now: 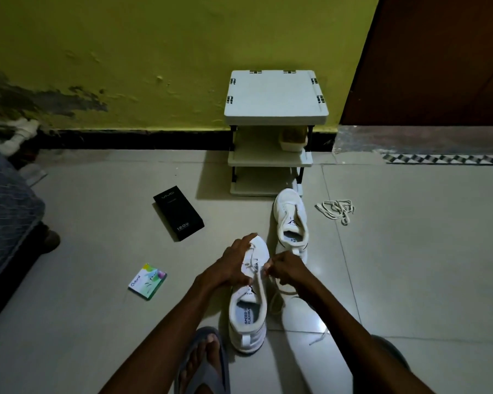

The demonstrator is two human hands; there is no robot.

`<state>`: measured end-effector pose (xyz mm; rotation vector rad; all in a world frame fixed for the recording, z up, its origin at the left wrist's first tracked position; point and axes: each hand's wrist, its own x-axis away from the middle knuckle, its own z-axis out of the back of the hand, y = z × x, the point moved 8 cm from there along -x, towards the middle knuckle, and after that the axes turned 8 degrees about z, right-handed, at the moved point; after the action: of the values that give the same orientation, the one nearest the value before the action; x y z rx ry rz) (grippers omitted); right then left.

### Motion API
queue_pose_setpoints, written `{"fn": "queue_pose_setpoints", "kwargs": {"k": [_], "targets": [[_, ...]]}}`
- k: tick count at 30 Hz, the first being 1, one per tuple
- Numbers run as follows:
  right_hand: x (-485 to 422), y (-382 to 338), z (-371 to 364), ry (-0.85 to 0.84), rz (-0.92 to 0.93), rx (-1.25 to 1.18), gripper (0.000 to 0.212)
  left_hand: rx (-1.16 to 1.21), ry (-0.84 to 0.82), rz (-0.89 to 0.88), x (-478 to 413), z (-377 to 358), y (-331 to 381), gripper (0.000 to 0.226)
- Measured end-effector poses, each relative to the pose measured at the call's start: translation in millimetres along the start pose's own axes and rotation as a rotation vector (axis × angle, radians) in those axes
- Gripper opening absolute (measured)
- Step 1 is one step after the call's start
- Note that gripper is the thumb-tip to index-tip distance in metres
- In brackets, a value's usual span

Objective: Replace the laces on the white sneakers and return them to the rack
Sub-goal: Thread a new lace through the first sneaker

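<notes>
The shoe (248, 317) sits on the floor (97, 228) right under your hands, heel toward you and toe pointing away at the rack (273, 98). Your left hand (235, 261) lies over its front, fingers on the toe, thumb by the tongue, holding it steady. Your right hand (286, 265) is curled just beside it and pinches the lace (261, 282), so it pulls next. The other shoe (292, 223) waits just past your right hand.

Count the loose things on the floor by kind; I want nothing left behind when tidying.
Sneakers: 2 (far sneaker, near sneaker)
Laces: 2 (bundled lace, threaded lace)
Boxes: 2 (black box, Odonil packet)
Total: 6
</notes>
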<state>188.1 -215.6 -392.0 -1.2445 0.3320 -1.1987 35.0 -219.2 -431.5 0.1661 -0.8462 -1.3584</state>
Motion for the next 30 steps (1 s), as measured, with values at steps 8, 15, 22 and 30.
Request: {"fn": "queue_pose_setpoints", "kwargs": {"k": [8, 15, 22, 30], "targets": [[34, -126, 49, -0.028, 0.195, -0.513, 0.027, 0.134, 0.116, -0.073, -16, -12, -22, 0.112], [37, -111, 30, -0.077, 0.013, -0.827, 0.032, 0.045, 0.101, -0.013, -2, -4, -2, 0.069], [28, -13, 31, -0.131, -0.222, 0.032, 0.024, 0.104, 0.093, 0.047, -3, -3, -13, 0.071], [37, 58, -28, -0.691, -0.263, 0.755, 0.014, 0.078, 0.01, 0.086, -5, 6, -5, 0.045]]}}
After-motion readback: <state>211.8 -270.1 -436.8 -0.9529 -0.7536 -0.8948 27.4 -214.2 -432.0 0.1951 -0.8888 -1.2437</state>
